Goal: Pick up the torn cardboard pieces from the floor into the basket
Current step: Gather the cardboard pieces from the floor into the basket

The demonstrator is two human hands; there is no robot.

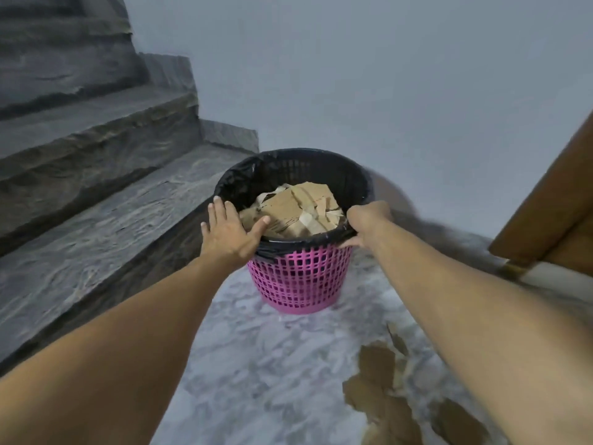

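Note:
A pink plastic basket (298,281) with a black bag liner stands on the marble floor, centre of view. Torn brown cardboard pieces (298,210) fill it near the rim. My left hand (229,231) rests on the rim's left side, fingers spread and thumb hooked over the edge. My right hand (364,221) grips the rim's right side, fingers curled over the liner. More torn cardboard pieces (378,380) lie on the floor at the lower right, partly hidden by my right forearm.
Dark stone stairs (96,175) rise on the left, right beside the basket. A pale wall stands behind it. A wooden door (552,207) leans in at the right edge. Grey marble floor (263,374) stretches between my arms.

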